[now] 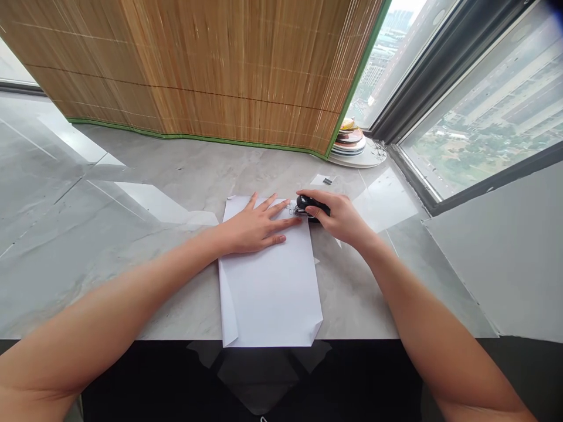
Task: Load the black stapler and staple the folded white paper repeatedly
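Note:
White paper (272, 293) lies on the grey marbled counter, its bottom edge reaching slightly past the front of the counter and its lower corners curled. My left hand (255, 227) rests flat on the upper part of the paper with its fingers spread. At the paper's top right corner, my right hand (336, 217) is wrapped round a black stapler (304, 203). The stapler's front end sits over the paper edge, close to the left fingertips. Several staples or small dark marks (290, 207) show on the paper beside the stapler; which they are I cannot tell.
Behind the paper, a small strip of staples (327, 181) lies on a white scrap. A stack of plates (349, 143) stands in the far corner by the window (492, 117). A bamboo blind (197, 70) with green edging hangs down to the counter (167, 158).

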A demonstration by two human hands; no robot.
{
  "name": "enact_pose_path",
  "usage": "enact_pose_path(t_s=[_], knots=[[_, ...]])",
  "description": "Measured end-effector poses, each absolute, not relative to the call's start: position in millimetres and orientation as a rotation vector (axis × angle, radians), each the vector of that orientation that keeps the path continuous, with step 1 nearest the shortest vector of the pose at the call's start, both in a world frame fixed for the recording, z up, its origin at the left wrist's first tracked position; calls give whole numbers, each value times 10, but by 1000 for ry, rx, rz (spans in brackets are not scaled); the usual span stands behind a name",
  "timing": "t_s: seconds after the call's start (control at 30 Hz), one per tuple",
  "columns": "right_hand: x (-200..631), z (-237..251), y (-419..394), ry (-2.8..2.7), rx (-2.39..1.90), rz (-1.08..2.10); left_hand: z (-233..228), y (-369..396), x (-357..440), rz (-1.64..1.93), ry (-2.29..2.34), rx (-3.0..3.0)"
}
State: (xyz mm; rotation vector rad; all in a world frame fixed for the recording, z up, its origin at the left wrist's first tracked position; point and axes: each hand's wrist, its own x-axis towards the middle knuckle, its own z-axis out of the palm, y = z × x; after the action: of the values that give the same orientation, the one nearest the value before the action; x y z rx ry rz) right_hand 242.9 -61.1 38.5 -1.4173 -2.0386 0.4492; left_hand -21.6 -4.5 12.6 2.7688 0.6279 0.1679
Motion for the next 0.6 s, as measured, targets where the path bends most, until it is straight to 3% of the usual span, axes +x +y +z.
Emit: enact_pose_path(t_s=[0.6], knots=[[2307, 337, -641, -1989, -1495, 362, 76, -88, -200, 212, 658, 2757]])
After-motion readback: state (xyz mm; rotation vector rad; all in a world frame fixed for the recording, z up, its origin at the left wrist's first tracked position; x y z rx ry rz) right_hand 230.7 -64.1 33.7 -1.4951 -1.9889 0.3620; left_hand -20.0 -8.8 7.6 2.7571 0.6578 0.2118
